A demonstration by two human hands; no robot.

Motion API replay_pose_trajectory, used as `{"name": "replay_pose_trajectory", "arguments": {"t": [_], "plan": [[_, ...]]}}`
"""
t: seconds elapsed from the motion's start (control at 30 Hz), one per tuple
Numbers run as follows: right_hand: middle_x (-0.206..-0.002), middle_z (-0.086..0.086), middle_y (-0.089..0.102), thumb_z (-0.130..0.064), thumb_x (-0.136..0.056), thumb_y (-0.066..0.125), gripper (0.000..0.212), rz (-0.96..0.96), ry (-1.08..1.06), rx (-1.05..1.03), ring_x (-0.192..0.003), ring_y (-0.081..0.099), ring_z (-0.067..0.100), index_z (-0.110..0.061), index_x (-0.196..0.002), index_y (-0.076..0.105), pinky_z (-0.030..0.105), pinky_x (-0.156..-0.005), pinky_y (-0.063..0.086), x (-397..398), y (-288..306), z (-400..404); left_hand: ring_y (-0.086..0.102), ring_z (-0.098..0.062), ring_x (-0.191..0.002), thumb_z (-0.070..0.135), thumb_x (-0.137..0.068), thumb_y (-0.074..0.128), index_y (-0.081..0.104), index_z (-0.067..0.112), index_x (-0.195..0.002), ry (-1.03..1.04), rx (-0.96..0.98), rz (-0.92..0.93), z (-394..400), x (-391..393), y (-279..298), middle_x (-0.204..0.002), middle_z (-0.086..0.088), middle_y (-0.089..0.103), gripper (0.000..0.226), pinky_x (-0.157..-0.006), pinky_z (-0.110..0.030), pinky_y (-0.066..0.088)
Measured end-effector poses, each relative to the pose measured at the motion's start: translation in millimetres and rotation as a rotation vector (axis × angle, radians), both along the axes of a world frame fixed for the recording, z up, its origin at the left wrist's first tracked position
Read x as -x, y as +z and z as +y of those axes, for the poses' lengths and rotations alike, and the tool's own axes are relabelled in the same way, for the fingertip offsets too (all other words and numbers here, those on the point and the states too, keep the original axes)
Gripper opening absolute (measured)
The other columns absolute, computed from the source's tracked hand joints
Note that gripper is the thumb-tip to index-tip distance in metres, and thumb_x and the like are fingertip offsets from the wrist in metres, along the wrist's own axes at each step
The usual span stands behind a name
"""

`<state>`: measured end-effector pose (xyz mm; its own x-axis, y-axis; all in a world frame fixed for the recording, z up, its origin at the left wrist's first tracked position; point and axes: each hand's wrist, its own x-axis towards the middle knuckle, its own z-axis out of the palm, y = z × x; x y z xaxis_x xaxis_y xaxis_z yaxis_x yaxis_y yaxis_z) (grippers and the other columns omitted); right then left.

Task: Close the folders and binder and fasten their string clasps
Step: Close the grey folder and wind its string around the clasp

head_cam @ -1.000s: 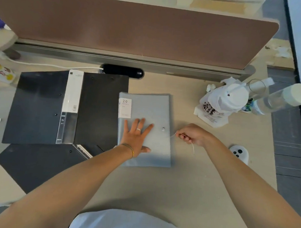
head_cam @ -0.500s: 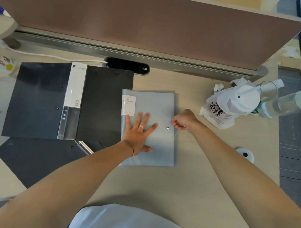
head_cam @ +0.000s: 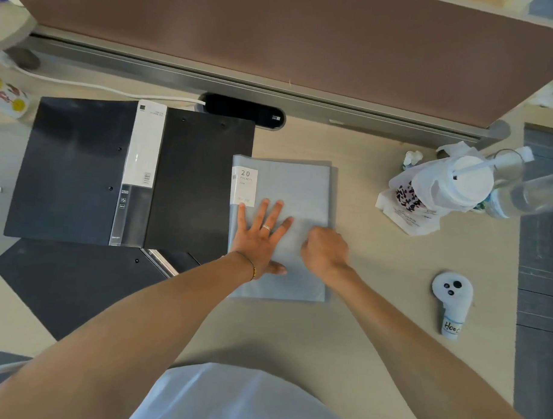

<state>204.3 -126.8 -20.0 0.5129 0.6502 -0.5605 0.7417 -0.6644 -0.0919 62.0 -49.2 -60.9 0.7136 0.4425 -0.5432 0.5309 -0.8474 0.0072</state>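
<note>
- The pale blue folder is shut and lies flat mid-bench, long axis running 12 to 6 o'clock, spine with the "20 pockets" label on its 9 o'clock edge.
- Left hand is spread flat on the cover, fingers fanned toward 12, not gripping anything, just pinning the folder down.
- Right hand is balled up loosely over the cover near the 3 o'clock edge, knuckles up. The clasp button and string are hidden under it, so I can't tell for sure what it's pinching. My guess is the string, mid-wind around the button.
- The bit that matters: the clasp seems to sit right under the right hand, just at 3 o'clock from the left hand's fingertips. So the right hand is the nearer one for looping, and the left only has to keep the cover from lifting.
- The open black binder lies at 9 o'clock from the blue folder, its right flap tucked slightly under the blue one's spine edge. A second black folder is splayed open at about 7 o'clock, partly under the binder. Both look untouched, so I'd call the job roughly a third done at best.
- Off at 3 o'clock there's a bagged cup and a white controller, well clear of the action.
</note>
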Motion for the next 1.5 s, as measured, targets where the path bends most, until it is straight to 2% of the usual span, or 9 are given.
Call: {"name": "replay_pose_trajectory", "arguments": {"t": [0.23, 0.47, 0.73, 0.87, 0.93, 1.1, 1.3, 1.37, 1.5], "plan": [[-0.085, 0.014, 0.073, -0.04, -0.076, 0.06, 0.037, 0.221, -0.286, 0.053, -0.085, 0.07, 0.035, -0.006, -0.084, 0.073, 0.031, -0.069, 0.054, -47.9, -2.1, -10.4, -0.028, -0.039, -0.152, 0.087, -0.081, 0.037, -0.024, 0.03, -0.157, -0.054, -0.026, 0.026, 1.1, -1.3, 2.5, -0.163, -0.01, -0.037, 0.113, -0.117, -0.073, -0.007], [-0.047, 0.001, 0.068, -0.015, -0.063, 0.063, 0.015, 0.207, -0.224, 0.147, -0.054, 0.071, 0.02, -0.007, -0.056, 0.074, 0.029, -0.067, 0.061, -83.4, -1.7, 12.1, -0.027, -0.038, -0.152, 0.087, -0.081, 0.039, -0.021, 0.031, -0.158, -0.048, -0.017, 0.025, 0.8, -1.6, 1.9, -0.164, -0.009, -0.035, 0.113, -0.116, -0.073, -0.004], [-0.043, 0.004, 0.063, -0.006, -0.067, 0.057, 0.015, 0.262, -0.24, 0.126, -0.059, 0.072, 0.022, -0.008, -0.057, 0.068, 0.02, -0.052, 0.046, -53.1, 15.8, 55.0, -0.029, -0.039, -0.151, 0.086, -0.082, 0.039, -0.024, 0.031, -0.157, -0.048, -0.015, 0.057, 0.6, -4.7, 4.0, -0.163, -0.01, -0.037, 0.112, -0.115, -0.074, -0.008], [-0.105, 0.016, 0.074, -0.015, -0.088, 0.06, 0.022, 0.173, -0.133, 0.05, -0.108, 0.069, 0.033, -0.003, -0.102, 0.071, 0.031, -0.079, 0.053, -17.6, 15.8, 51.2, -0.032, -0.038, -0.15, 0.086, -0.083, 0.037, -0.029, 0.032, -0.155, -0.049, -0.004, 0.083, 1.4, -6.8, 6.2, -0.161, -0.009, -0.04, 0.112, -0.115, -0.074, -0.008], [-0.118, 0.016, 0.071, -0.018, -0.092, 0.056, 0.028, 0.099, -0.06, 0.028, -0.113, 0.067, 0.034, -0.004, -0.113, 0.068, 0.034, -0.087, 0.054, -2.5, 14.3, 39.6, -0.034, -0.038, -0.15, 0.086, -0.083, 0.036, -0.03, 0.033, -0.154, -0.051, 0.004, 0.094, 2.0, -7.2, 7.0, -0.161, -0.009, -0.041, 0.111, -0.115, -0.074, -0.008], [-0.117, 0.017, 0.07, -0.014, -0.091, 0.054, 0.028, 0.023, 0.017, 0.035, -0.11, 0.067, 0.037, -0.007, -0.114, 0.068, 0.037, -0.087, 0.053, 5.5, 13.9, -5.0, -0.032, -0.038, -0.15, 0.087, -0.082, 0.034, -0.028, 0.032, -0.155, -0.049, -0.012, 0.099, 0.8, -5.4, 4.7, -0.161, -0.009, -0.041, 0.111, -0.115, -0.074, -0.006], [-0.099, 0.016, 0.074, -0.032, -0.075, 0.057, 0.037, 0.186, -0.292, 0.105, -0.099, 0.07, 0.036, -0.008, -0.098, 0.071, 0.033, -0.078, 0.055, -38.4, 21.4, -15.6, -0.031, -0.038, -0.151, 0.088, -0.081, 0.035, -0.028, 0.032, -0.155, -0.058, -0.026, 0.101, 1.1, -5.5, 5.6, -0.161, -0.009, -0.04, 0.112, -0.116, -0.073, -0.004], [-0.088, 0.013, 0.075, -0.028, -0.062, 0.054, 0.04, 0.187, -0.293, 0.139, -0.09, 0.072, 0.033, -0.008, -0.09, 0.074, 0.033, -0.077, 0.058, -54.0, 25.9, -7.1, -0.03, -0.039, -0.151, 0.088, -0.081, 0.035, -0.028, 0.032, -0.156, -0.061, -0.027, 0.095, 0.9, -5.1, 5.3, -0.161, -0.009, -0.04, 0.112, -0.116, -0.072, -0.004], [-0.057, 0.004, 0.066, -0.008, -0.068, 0.056, 0.014, 0.143, -0.223, 0.169, -0.054, 0.06, 0.017, -0.009, -0.07, 0.07, 0.023, -0.053, 0.041, -69.6, 35.4, 17.3, -0.029, -0.04, -0.151, 0.088, -0.081, 0.037, -0.026, 0.032, -0.156, -0.071, -0.027, 0.08, 1.8, -5.6, 5.4, -0.162, -0.01, -0.039, 0.113, -0.116, -0.072, -0.002]]}}
